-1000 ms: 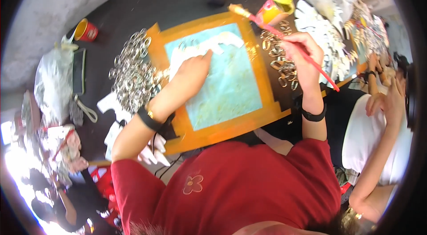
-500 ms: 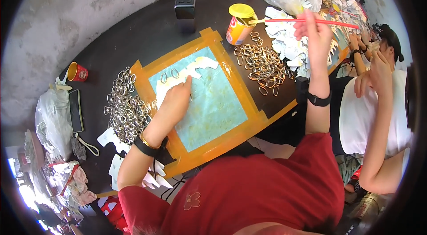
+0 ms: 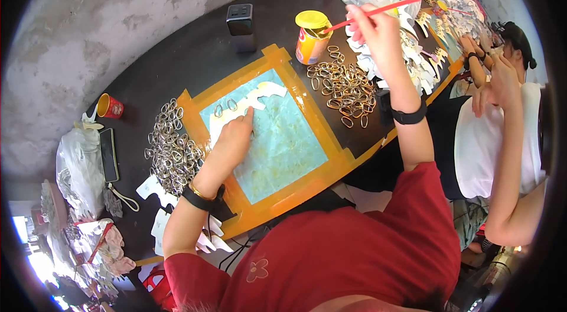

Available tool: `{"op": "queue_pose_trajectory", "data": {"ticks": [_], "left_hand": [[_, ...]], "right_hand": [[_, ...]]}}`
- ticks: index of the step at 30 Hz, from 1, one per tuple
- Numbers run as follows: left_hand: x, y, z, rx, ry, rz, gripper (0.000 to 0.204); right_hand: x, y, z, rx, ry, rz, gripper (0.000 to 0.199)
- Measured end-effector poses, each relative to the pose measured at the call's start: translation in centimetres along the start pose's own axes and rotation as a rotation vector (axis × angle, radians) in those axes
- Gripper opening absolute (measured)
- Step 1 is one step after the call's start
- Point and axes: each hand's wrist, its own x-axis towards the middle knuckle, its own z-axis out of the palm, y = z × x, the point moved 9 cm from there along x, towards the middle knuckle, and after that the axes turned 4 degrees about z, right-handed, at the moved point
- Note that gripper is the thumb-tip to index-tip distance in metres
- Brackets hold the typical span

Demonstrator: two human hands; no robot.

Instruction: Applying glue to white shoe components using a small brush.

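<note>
Raised since earlier, right hand [image 3: 373, 27] holds brush [image 3: 372, 12] pointing left toward can [image 3: 311, 44].

Pretty sure anyone would peg this as a small craft workshop, the hand-assembly kind. I'm at a dark round table [image 3: 195, 58] pushed up against a rough, patchy concrete wall [image 3: 118, 10]. My work board [image 3: 277, 55] is edged in orange tape with a pale blue mat in the middle. There's a heap of silver metal rings [image 3: 171, 152] on one side, a heap of gold-coloured rings [image 3: 345, 87] on the other, white paper cutouts [image 3: 413, 58] stacked everywhere, and an open yellow glue tin [image 3: 311, 45]. Another person [image 3: 502, 111] sits right beside me doing the same sort of work. Plastic bags of supplies [image 3: 80, 164] sit along the edge.
</note>
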Motion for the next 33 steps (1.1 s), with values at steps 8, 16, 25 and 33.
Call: {"op": "queue_pose_trajectory", "data": {"ticks": [8, 16, 25, 33], "left_hand": [[-0.2, -0.5, 0.2, -0.034, -0.021, -0.011, 0.051], [-0.2, -0.2, 0.4, 0.028, 0.004, 0.024, 0.061], [-0.2, -0.1, 0.2, 0.025, 0.02, 0.029, 0.059], [-0.2, 0.0, 0.1, 0.058, -0.002, 0.013, 0.06]], "right_hand": [[-1.4, -0.4, -2.5, 0.098, 0.034, -0.015, 0.029], [-2.5, -2.1, -2.8, 0.009, -0.074, -0.097, 0.023], [-5.0, -4.2, -0.5, -0.351, -0.372, -0.344, 0.01], [-6.9, -5.6, -1.3, -0.357, -0.282, -0.502, 0.012]]}}
